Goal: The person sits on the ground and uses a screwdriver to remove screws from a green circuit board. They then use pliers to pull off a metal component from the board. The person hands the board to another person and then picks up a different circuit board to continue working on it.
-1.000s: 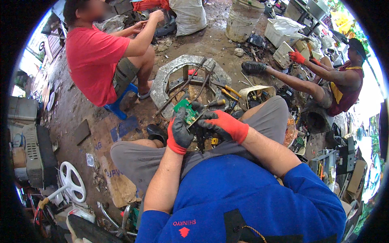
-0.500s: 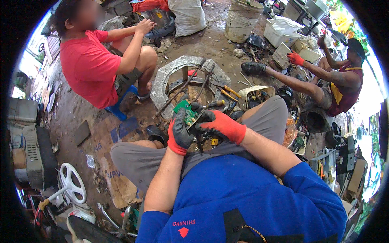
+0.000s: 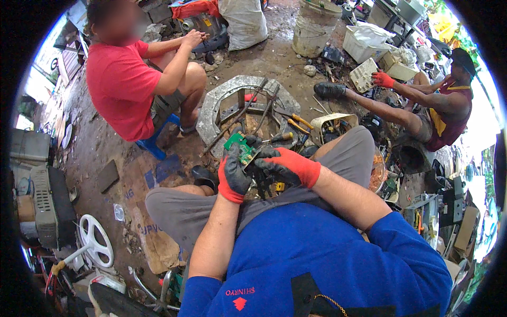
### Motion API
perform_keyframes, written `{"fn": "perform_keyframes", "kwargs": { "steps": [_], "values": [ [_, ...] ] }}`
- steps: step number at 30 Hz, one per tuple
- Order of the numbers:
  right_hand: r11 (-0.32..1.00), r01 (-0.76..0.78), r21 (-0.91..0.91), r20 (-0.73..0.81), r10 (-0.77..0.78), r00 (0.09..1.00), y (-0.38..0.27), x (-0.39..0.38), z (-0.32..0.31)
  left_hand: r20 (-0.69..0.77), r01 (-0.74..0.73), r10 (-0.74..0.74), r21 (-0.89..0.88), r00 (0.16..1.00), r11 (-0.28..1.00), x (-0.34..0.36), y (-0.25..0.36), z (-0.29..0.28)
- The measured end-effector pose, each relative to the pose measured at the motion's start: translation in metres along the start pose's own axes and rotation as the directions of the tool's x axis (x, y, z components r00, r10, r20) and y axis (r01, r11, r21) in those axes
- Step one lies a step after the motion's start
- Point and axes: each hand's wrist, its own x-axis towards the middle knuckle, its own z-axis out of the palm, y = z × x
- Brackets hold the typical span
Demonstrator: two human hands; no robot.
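A green circuit board [image 3: 242,150] is held out in front of my lap, tilted toward me. My left hand [image 3: 234,173], in a red glove with a dark palm, is closed round its left side. My right hand [image 3: 288,162], gloved the same way, is closed at the board's lower right edge, where a light metal edge shows. The right fingertips are partly hidden behind the board and glove. Just beyond lies a screwdriver [image 3: 280,137] with a yellowish handle, near the octagonal metal frame [image 3: 214,105].
Orange-handled pliers [image 3: 301,122] lie beside a beige bin [image 3: 334,120] of scrap. At left a person in a red shirt [image 3: 119,90] sits on a blue stool [image 3: 153,143]. Another person with red gloves [image 3: 383,80] sits at right. A white steering wheel [image 3: 96,240] stands lower left.
The board and my hands stay nearly in place. At right, the co-worker's raised arm has come down, bringing both hands together. The person at left has shifted slightly to the right.
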Motion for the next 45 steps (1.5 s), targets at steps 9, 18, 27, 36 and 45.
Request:
{"fn": "perform_keyframes", "kwargs": {
  "steps": [9,18,27,36,45],
  "values": [
    [1.000,-0.011,-0.002,-0.102,0.011,0.995,0.027,0.010,-0.004,0.031,0.035,-0.035,-0.012,0.999,0.999,0.000,0.000,-0.006],
    [0.996,0.040,-0.078,-0.124,-0.049,0.991,0.014,0.006,0.001,0.026,-0.011,0.012,-0.038,1.000,0.999,-0.003,0.002,0.004],
    [0.987,0.029,-0.157,-0.139,-0.051,0.989,0.017,0.006,-0.003,0.015,-0.001,0.001,0.008,1.000,1.000,-0.004,0.001,0.004],
    [0.993,-0.113,-0.044,-0.031,0.112,0.993,0.010,0.002,-0.010,0.008,-0.033,0.033,0.050,0.999,0.998,-0.006,0.003,0.008],
    [0.995,-0.063,0.079,-0.071,0.069,0.995,0.010,0.003,0.000,0.026,-0.009,0.010,-0.026,1.000,1.000,-0.003,0.005,0.004]
  ]
}}
